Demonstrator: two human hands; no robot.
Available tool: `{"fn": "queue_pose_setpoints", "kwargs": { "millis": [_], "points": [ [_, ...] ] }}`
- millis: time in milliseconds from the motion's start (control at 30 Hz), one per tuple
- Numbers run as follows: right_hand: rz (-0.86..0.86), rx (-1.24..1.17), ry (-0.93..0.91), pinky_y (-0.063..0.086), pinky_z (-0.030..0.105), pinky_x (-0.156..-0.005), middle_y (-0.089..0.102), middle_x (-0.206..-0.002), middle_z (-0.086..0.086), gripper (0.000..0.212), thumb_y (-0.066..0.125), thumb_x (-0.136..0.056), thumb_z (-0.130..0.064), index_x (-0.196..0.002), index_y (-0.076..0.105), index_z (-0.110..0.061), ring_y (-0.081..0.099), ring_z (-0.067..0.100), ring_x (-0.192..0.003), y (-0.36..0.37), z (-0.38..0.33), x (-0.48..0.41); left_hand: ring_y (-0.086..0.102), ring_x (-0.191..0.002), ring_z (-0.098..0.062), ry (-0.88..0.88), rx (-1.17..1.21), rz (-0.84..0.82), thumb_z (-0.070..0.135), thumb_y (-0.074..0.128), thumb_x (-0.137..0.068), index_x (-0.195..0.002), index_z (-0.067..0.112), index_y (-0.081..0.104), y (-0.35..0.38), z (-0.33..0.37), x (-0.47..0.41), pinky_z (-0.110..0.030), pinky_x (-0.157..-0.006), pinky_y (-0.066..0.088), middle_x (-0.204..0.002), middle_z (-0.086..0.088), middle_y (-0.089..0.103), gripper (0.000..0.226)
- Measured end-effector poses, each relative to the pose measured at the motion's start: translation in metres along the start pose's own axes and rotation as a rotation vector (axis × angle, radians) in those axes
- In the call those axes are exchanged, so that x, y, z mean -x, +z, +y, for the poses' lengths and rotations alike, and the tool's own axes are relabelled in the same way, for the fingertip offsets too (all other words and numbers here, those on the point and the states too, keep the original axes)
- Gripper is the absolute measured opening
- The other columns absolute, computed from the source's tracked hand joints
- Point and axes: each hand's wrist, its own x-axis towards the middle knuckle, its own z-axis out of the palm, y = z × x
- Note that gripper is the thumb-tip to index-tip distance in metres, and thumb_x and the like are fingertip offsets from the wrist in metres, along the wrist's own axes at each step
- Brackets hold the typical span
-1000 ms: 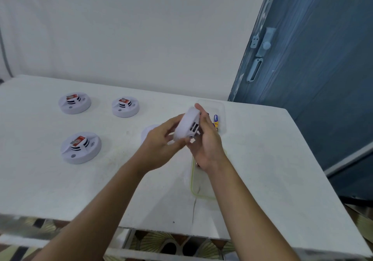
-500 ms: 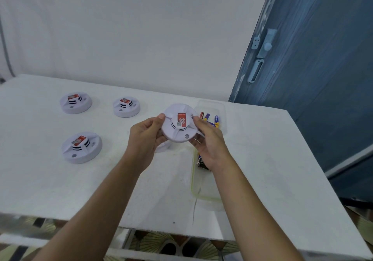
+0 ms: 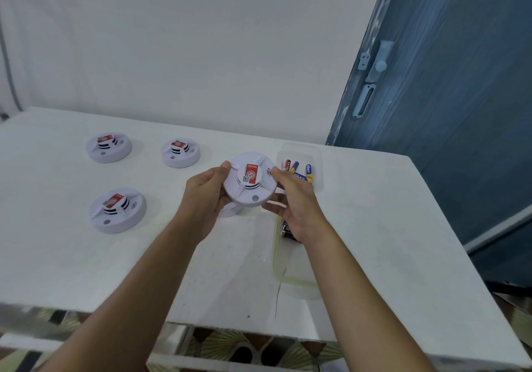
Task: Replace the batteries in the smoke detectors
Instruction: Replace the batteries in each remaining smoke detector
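We found the held smoke detector (image 3: 250,180) raised clear of the white table (image 3: 374,227) and set between the two hands. The left hand (image 3: 205,196) gripped its left rim, thumb on the upper edge and fingers curled beneath. The right hand (image 3: 296,201) gripped the right rim likewise, its fingers showing under the lower edge. The unit was round and white, face toward the camera, with a raised centre bearing a red label and a small code square. It had dark vent slots, ribs running out to the rim and a grey button near the lower edge. A white round piece (image 3: 230,210) lay on the table below it, partly hidden; we could not identify it. Just beyond the right hand, a clear tray (image 3: 299,150) held batteries (image 3: 296,168). A second clear container (image 3: 290,273) lay under the right wrist. To the left, well apart, stood the far-left detector (image 3: 108,147), the far-middle detector (image 3: 180,152) and the near-left detector (image 3: 117,210), all face up.
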Motion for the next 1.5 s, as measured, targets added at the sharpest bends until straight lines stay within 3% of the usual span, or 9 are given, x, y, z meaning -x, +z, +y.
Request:
{"fn": "queue_pose_setpoints", "kwargs": {
  "millis": [167, 333, 633, 933, 1100, 1300, 1500],
  "points": [
    [0.021, 0.004, -0.042, 0.058, 0.028, -0.061, 0.077, -0.09, 0.002, 0.026, 0.065, -0.097, -0.032, -0.107, 0.072, -0.009, 0.073, 0.018, -0.072, 0.001, 0.006, -0.001, 0.071, -0.098, -0.021, 0.019, -0.099, -0.023, 0.03, 0.057, -0.096, -0.127, 0.011, 0.057, 0.001, -0.004, 0.001, -0.032, -0.08, 0.059, -0.114, -0.008, 0.071, 0.037],
    [0.095, -0.053, -0.048, 0.058, 0.027, -0.06, 0.077, -0.093, 0.004, 0.029, 0.064, -0.098, -0.032, -0.111, 0.071, -0.007, 0.073, 0.014, -0.069, 0.002, 0.009, -0.002, 0.067, -0.104, -0.012, 0.11, -0.371, -0.108, 0.022, 0.083, -0.073, -0.143, 0.028, 0.038, -0.002, -0.008, 0.002, -0.035, -0.09, 0.056, -0.128, 0.005, 0.059, 0.083],
    [0.103, -0.043, -0.125, 0.06, 0.031, -0.065, 0.075, -0.095, 0.002, 0.022, 0.066, -0.098, -0.026, -0.109, 0.065, -0.006, 0.073, 0.014, -0.076, 0.007, 0.01, -0.002, 0.065, -0.092, 0.0, 0.158, -0.336, -0.034, 0.002, 0.074, -0.079, -0.134, 0.032, 0.044, 0.003, -0.009, 0.004, -0.02, -0.073, 0.054, -0.121, -0.001, 0.061, 0.07],
    [0.117, -0.039, -0.132, 0.059, 0.03, -0.065, 0.075, -0.102, 0.006, 0.024, 0.066, -0.097, -0.025, -0.112, 0.065, -0.006, 0.073, 0.018, -0.082, 0.011, 0.014, -0.004, 0.059, -0.104, -0.01, 0.141, -0.333, -0.016, 0.002, 0.074, -0.078, -0.132, 0.033, 0.043, 0.001, -0.009, 0.003, -0.032, -0.086, 0.055, -0.12, 0.0, 0.06, 0.07],
    [0.122, -0.045, -0.131, 0.06, 0.031, -0.066, 0.075, -0.102, 0.005, 0.024, 0.067, -0.097, -0.025, -0.112, 0.065, -0.007, 0.073, 0.019, -0.086, 0.011, 0.015, -0.005, 0.058, -0.104, -0.008, 0.147, -0.348, -0.016, 0.003, 0.075, -0.077, -0.131, 0.032, 0.042, 0.001, -0.009, 0.002, -0.028, -0.081, 0.053, -0.12, 0.0, 0.059, 0.07],
    [0.12, -0.052, -0.124, 0.06, 0.031, -0.066, 0.075, -0.104, 0.008, 0.023, 0.066, -0.097, -0.025, -0.112, 0.066, -0.007, 0.073, 0.018, -0.084, 0.01, 0.014, -0.005, 0.057, -0.107, -0.012, 0.142, -0.356, -0.013, 0.003, 0.076, -0.076, -0.131, 0.032, 0.042, 0.002, -0.007, 0.002, -0.038, -0.09, 0.055, -0.121, -0.001, 0.059, 0.071],
    [0.115, -0.061, -0.12, 0.059, 0.03, -0.065, 0.074, -0.108, 0.011, 0.026, 0.067, -0.097, -0.025, -0.114, 0.065, -0.005, 0.073, 0.021, -0.086, 0.009, 0.015, -0.006, 0.058, -0.104, -0.011, 0.141, -0.359, -0.004, 0.002, 0.076, -0.075, -0.13, 0.032, 0.043, 0.002, -0.008, 0.001, -0.037, -0.089, 0.055, -0.118, -0.001, 0.06, 0.071]
  ]
}}
